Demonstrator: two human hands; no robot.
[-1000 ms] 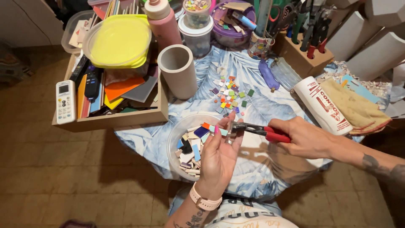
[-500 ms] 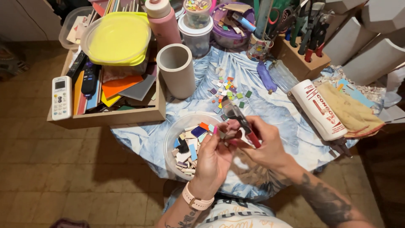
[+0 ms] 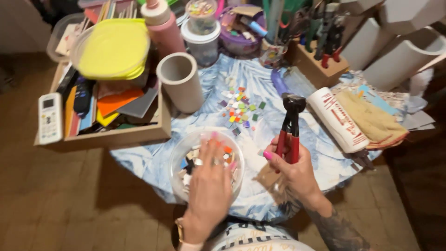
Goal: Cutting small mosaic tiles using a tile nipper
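Left hand (image 3: 209, 188) at six o'clock, palm down, fingers spread loosely over a clear plastic bowl (image 3: 179, 155), fingertips dipping among flat, sharp-cornered tile chips (image 3: 189, 160) in white, black, orange and blue. Nothing clearly pinched there; cannot tell whether a chip is caught under the fingers. Just right, at five o'clock, right hand (image 3: 295, 174) wrapped tight round the red rubbery handles of metal nippers (image 3: 290, 125), dark steel head pointing up toward twelve, handles squeezed together. Beneath all this, a round table under a glossy blue-and-white leaf-print cloth (image 3: 260, 93), its near rim curving right against the body. Open cloth between bowl and nippers, and more out toward one o'clock. Further out, dead centre, a loose scatter of small bright square tiles (image 3: 239, 107). At eleven o'clock, a smooth matte grey tube (image 3: 180, 81) standing upright, just beside a wooden tray (image 3: 139, 135) crammed with coloured sheets, hanging over the table edge at nine. At three o'clock, a rolled printed paper (image 3: 337, 118) touching a folded tan cloth (image 3: 371, 118). Far rim at twelve packed with jars, a pink bottle (image 3: 162, 28) and a yellow-lidded tub (image 3: 111, 49).
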